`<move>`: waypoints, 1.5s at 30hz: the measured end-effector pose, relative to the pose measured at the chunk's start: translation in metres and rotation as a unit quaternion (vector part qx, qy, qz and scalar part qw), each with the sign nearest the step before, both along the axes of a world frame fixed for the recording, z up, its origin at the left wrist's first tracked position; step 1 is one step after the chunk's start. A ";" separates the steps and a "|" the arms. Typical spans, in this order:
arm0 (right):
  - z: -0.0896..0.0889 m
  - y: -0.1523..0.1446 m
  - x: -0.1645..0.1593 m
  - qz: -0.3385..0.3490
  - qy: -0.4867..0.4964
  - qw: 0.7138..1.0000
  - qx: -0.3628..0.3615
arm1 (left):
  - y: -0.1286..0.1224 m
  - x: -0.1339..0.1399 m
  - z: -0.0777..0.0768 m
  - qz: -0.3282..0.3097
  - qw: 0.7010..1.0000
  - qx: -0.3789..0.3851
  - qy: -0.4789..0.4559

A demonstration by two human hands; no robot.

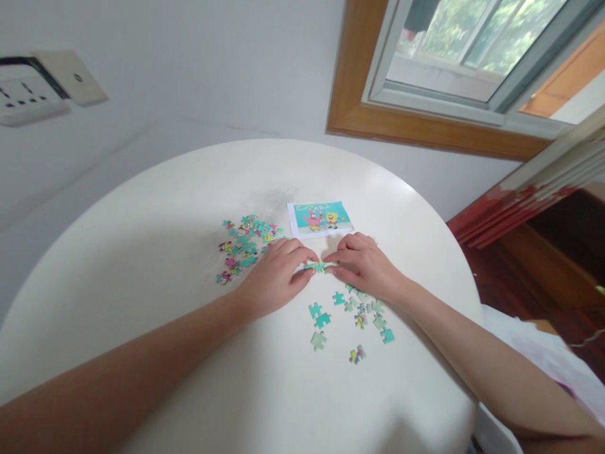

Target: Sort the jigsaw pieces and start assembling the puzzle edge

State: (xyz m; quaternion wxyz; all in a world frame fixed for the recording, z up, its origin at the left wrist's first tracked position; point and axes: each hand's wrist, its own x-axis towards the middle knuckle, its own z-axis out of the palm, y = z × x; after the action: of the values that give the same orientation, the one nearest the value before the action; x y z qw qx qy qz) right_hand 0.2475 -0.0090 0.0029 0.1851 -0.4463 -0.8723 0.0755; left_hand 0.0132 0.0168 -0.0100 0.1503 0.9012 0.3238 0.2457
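My left hand (278, 274) and my right hand (359, 260) meet near the middle of the table, each with thumb and fingers pinched on a small strip of teal and yellow-green jigsaw puzzle pieces (320, 267). Fingertips cover both ends of the strip, so I cannot tell how many pieces it has. Just beyond the hands lies a reference picture (323, 217) with cartoon figures on a teal ground. A heap of mixed puzzle pieces (246, 243) spreads beyond and left of my left hand. Nearer to me, several loose teal and pale green pieces (322, 320) lie below my right hand.
The round white table (142, 265) stands against a wall with a socket (31, 88) at left. A wood-framed window (357, 120) is at back right, beside a red and cream curtain (510, 208). White crumpled material (534, 353) sits beyond the table's right edge.
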 end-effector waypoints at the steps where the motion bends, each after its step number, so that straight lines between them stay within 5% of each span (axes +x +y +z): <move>1: 0.000 0.000 0.000 -0.002 -0.002 1.000 0.001 | 0.000 0.000 0.000 -0.001 1.000 0.000 -0.001; 26: 0.012 -0.009 0.003 0.046 -0.007 0.999 -0.005 | 0.000 0.000 0.000 0.002 1.000 -0.003 0.005; 36: 0.006 0.008 0.025 -0.039 0.086 0.995 -0.003 | 0.001 -0.001 0.000 0.003 1.000 -0.022 -0.006; 45: -0.001 0.006 0.016 -0.024 0.026 0.999 -0.004 | -0.001 -0.001 0.001 0.000 1.000 -0.020 -0.009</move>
State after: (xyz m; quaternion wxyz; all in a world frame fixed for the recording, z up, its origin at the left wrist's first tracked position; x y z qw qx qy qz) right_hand 0.2636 -0.0029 0.0023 0.2080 -0.4658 -0.8558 0.0861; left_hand 0.0119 0.0157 -0.0085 0.1713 0.8958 0.3269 0.2476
